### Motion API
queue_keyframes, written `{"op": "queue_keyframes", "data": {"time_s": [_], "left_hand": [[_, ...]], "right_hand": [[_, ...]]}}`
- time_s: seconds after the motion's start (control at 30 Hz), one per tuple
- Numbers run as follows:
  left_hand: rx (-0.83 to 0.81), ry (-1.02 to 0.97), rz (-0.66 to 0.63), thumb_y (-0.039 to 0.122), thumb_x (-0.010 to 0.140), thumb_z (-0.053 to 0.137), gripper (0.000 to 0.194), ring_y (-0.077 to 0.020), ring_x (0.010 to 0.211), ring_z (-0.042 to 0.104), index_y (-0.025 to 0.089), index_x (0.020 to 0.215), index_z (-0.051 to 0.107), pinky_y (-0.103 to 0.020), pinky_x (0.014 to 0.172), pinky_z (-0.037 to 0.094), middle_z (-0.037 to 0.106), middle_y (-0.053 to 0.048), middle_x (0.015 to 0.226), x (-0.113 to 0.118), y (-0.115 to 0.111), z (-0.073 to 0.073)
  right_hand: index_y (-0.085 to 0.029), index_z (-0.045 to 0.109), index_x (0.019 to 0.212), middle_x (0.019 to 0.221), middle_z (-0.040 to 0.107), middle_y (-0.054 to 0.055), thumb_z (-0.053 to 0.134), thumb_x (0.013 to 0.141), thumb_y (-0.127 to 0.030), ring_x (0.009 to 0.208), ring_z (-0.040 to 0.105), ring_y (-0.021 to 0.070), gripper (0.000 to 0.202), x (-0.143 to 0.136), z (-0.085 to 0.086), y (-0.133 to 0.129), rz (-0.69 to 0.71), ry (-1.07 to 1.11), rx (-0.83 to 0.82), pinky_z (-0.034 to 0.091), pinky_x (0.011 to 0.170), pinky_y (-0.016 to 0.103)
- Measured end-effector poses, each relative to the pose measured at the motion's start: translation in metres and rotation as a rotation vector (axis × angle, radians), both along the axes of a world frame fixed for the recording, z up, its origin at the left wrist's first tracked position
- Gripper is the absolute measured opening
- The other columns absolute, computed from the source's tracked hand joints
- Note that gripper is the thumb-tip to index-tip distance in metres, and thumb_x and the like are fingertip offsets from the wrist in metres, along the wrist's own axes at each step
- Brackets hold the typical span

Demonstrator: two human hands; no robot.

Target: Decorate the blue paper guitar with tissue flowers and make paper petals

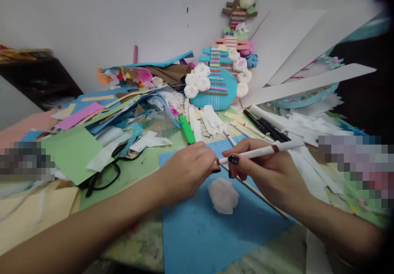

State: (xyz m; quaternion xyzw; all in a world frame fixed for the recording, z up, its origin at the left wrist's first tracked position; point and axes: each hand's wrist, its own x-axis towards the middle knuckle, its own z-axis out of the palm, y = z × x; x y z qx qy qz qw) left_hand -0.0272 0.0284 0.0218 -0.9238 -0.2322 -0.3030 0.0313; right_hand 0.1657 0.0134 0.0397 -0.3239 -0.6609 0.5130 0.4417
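My right hand (267,171) holds a white marker (258,152) with a brown band, slanting up to the right. The fingers of my left hand (187,171) are closed around the marker's left end, where the tip is hidden. Just below the hands, a white crumpled paper flower (223,196) lies on a blue sheet (191,241). A thin stick (261,197) runs diagonally under my right hand across the sheet.
Paper guitars with white flowers (215,87) lean against the wall. A green tool (186,129), black pens (258,123) and white paper strips (212,120) lie behind the hands. Coloured scraps and a green square (75,153) cover the left; more white paper is on the right.
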Motion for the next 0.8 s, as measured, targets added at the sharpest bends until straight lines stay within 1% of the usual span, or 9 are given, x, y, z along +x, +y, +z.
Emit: {"op": "queue_keyframes", "data": {"time_s": [0.1,0.23,0.33,0.43,0.5,0.63,0.67,0.73,0.8], "left_hand": [[0.251,0.037,0.095,0.021,0.095,0.034,0.029,-0.0159,0.061,0.042,0.015,0.071,0.049,-0.030,0.060,0.036,0.055,-0.004,0.064,0.003,0.001,0.004],[0.444,0.097,0.187,0.024,0.092,0.043,0.025,-0.0170,0.062,0.044,0.015,0.069,0.050,-0.031,0.059,0.035,0.053,-0.004,0.062,0.005,-0.001,0.008],[0.506,0.115,0.241,0.024,0.090,0.045,0.024,-0.0176,0.063,0.045,0.016,0.068,0.049,-0.032,0.059,0.033,0.052,-0.003,0.063,-0.004,0.002,0.011],[0.461,0.035,0.374,0.021,0.091,0.041,0.024,-0.0178,0.065,0.045,0.018,0.069,0.046,-0.032,0.061,0.034,0.050,-0.004,0.065,-0.015,0.012,0.013],[0.289,-0.058,0.458,0.019,0.092,0.035,0.023,-0.0180,0.067,0.045,0.018,0.071,0.045,-0.032,0.062,0.034,0.049,-0.004,0.068,-0.014,0.014,0.013],[-0.323,-0.049,0.242,0.027,0.095,0.025,0.028,-0.0161,0.068,0.046,0.018,0.075,0.042,-0.030,0.062,0.036,0.051,-0.004,0.074,0.008,0.002,0.009],[-0.440,-0.060,0.229,0.037,0.094,0.029,0.030,-0.0158,0.067,0.046,0.018,0.075,0.042,-0.029,0.062,0.037,0.051,-0.004,0.076,0.013,-0.003,0.007],[-0.629,-0.040,0.210,0.059,0.079,0.051,0.042,-0.0177,0.074,0.048,0.017,0.084,0.044,-0.031,0.065,0.040,0.053,-0.005,0.085,0.020,-0.012,0.005],[-0.736,-0.021,0.206,0.064,0.060,0.067,0.062,-0.0212,0.082,0.049,0.016,0.093,0.047,-0.034,0.070,0.043,0.053,-0.007,0.093,0.020,-0.018,0.004]], "right_hand": [[-0.018,0.064,0.076,0.059,0.059,-0.001,0.062,0.083,-0.028,0.054,0.051,0.0081,0.012,-0.006,-0.004,-0.005,-0.105,0.095,-0.038,0.039,0.047,0.020],[-0.018,0.061,0.072,0.056,0.058,-0.002,0.064,0.081,-0.027,0.052,0.048,0.0077,0.014,-0.013,-0.006,-0.010,-0.161,0.181,-0.153,0.036,0.047,0.021],[-0.018,0.057,0.065,0.055,0.054,-0.002,0.063,0.079,-0.020,0.051,0.045,0.0071,0.015,-0.007,0.002,-0.003,-0.263,0.251,-0.162,0.034,0.045,0.020],[-0.018,0.046,0.054,0.051,0.042,-0.005,0.058,0.076,-0.010,0.047,0.037,0.0054,0.026,0.003,0.016,0.010,-0.448,0.436,-0.071,0.030,0.043,0.019],[-0.019,0.046,0.055,0.052,0.041,-0.005,0.060,0.075,-0.007,0.049,0.039,0.0065,0.027,0.006,0.025,0.015,-0.502,0.439,0.071,0.032,0.046,0.021],[-0.020,0.058,0.072,0.062,0.051,-0.001,0.061,0.082,-0.022,0.057,0.047,0.0105,0.011,0.000,0.032,0.009,-0.477,0.306,0.237,0.036,0.050,0.024],[-0.020,0.059,0.075,0.064,0.052,-0.001,0.060,0.083,-0.022,0.058,0.048,0.0108,0.008,-0.001,0.033,0.007,-0.487,0.313,0.271,0.037,0.051,0.025],[-0.020,0.060,0.078,0.066,0.052,0.000,0.058,0.084,-0.021,0.060,0.048,0.0104,0.006,0.001,0.035,0.005,-0.503,0.349,0.293,0.039,0.053,0.024],[-0.020,0.060,0.080,0.069,0.053,0.000,0.058,0.084,-0.020,0.062,0.049,0.0098,0.005,0.005,0.039,0.005,-0.498,0.366,0.292,0.041,0.054,0.022]]}}
